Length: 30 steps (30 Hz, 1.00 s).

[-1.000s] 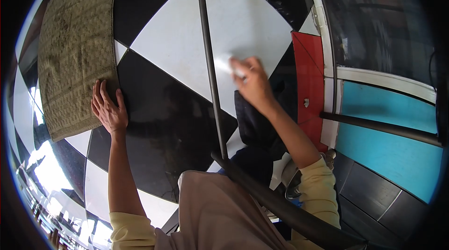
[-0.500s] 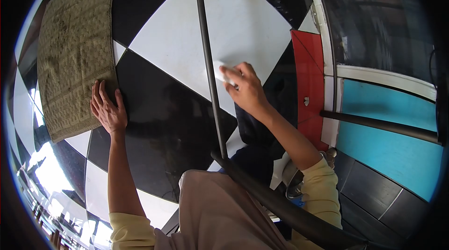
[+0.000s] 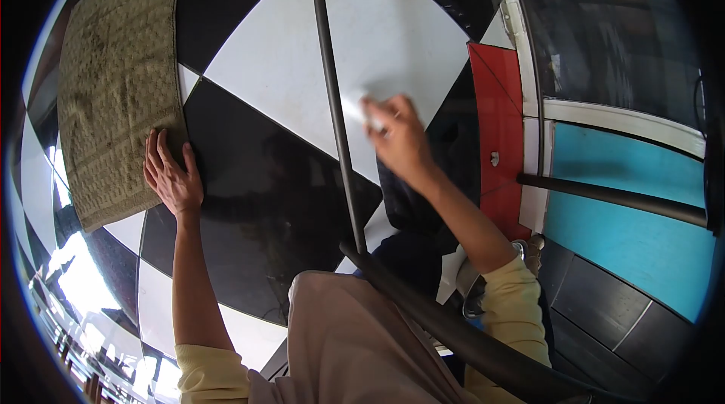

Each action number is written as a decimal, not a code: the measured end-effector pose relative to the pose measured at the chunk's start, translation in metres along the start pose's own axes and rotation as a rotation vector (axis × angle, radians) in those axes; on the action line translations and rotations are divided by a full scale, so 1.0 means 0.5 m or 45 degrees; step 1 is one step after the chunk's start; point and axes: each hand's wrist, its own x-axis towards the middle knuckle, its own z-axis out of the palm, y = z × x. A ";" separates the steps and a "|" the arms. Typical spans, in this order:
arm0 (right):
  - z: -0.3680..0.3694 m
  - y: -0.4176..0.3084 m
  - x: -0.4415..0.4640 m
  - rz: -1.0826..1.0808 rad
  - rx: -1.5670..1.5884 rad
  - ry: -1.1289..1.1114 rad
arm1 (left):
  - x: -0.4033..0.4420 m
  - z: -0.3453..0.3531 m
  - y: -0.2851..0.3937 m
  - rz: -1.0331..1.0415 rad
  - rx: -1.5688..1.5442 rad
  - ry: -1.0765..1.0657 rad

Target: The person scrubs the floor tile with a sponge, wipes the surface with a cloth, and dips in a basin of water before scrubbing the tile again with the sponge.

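My left hand [image 3: 172, 181] lies flat, fingers stretched, on the lower right corner of a greenish-brown textured mat [image 3: 121, 64]. Held in the fingers of my right hand [image 3: 402, 140] is a small white piece [image 3: 353, 106], smeared by motion; whether it is cloth or paper I cannot make out. It is right beside a thin dark pole [image 3: 332, 79] that runs up through the middle of the view. At its lower end the pole meets a thicker dark tube [image 3: 453, 328] crossing below my right arm.
Large black and white floor tiles [image 3: 257, 64] spread below. To the right stand a red panel [image 3: 498, 117], a white frame [image 3: 619, 123] and a blue panel [image 3: 619, 238] with a dark bar [image 3: 619, 200] across it. A metal vessel [image 3: 470, 283] is partly hidden behind my right sleeve.
My right hand and the white piece have shifted very slightly and blur more. My left hand stays on the mat. The whole view has shifted a little.
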 end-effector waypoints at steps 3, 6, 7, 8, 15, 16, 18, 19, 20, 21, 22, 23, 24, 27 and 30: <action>-0.004 0.008 -0.006 -0.016 -0.009 0.009 | -0.002 0.001 -0.002 0.001 0.010 -0.003; -0.015 0.037 0.018 0.049 -0.038 0.109 | -0.003 0.000 -0.003 0.003 0.013 -0.008; -0.008 0.021 0.012 0.034 -0.021 0.075 | -0.001 0.000 -0.002 0.001 0.011 -0.007; 0.001 0.003 0.002 0.020 -0.005 0.038 | 0.000 0.001 -0.002 -0.002 0.011 -0.006; -0.011 0.029 0.037 0.207 0.041 0.143 | -0.002 -0.001 -0.002 -0.003 0.003 -0.009; -0.002 0.004 0.019 0.194 0.068 0.065 | -0.001 -0.001 0.000 -0.006 -0.003 -0.010; 0.014 -0.032 -0.024 -0.138 0.061 -0.071 | 0.001 0.000 0.001 -0.009 -0.001 -0.007; 0.015 -0.017 -0.024 -0.031 0.076 -0.040 | 0.000 -0.001 0.000 -0.006 0.000 -0.008; 0.011 0.005 -0.020 0.076 0.091 -0.009 | -0.002 -0.002 0.000 -0.006 0.003 -0.012; -0.001 0.023 -0.002 0.211 0.177 0.120 | -0.002 -0.002 0.000 -0.008 0.004 -0.012; -0.019 0.046 0.016 0.186 0.028 0.190 | -0.001 -0.002 0.000 -0.008 0.006 -0.012; -0.017 0.046 0.007 0.199 0.000 0.166 | -0.002 -0.003 0.000 -0.006 0.005 -0.012; -0.016 0.029 0.001 0.208 -0.028 0.143 | -0.001 -0.003 0.001 -0.007 0.003 -0.009; 0.001 -0.004 -0.039 -0.056 0.054 -0.049 | 0.000 -0.002 0.002 -0.011 0.000 -0.009; -0.015 0.066 0.019 0.226 0.068 0.163 | 0.000 0.000 0.000 -0.006 0.007 -0.003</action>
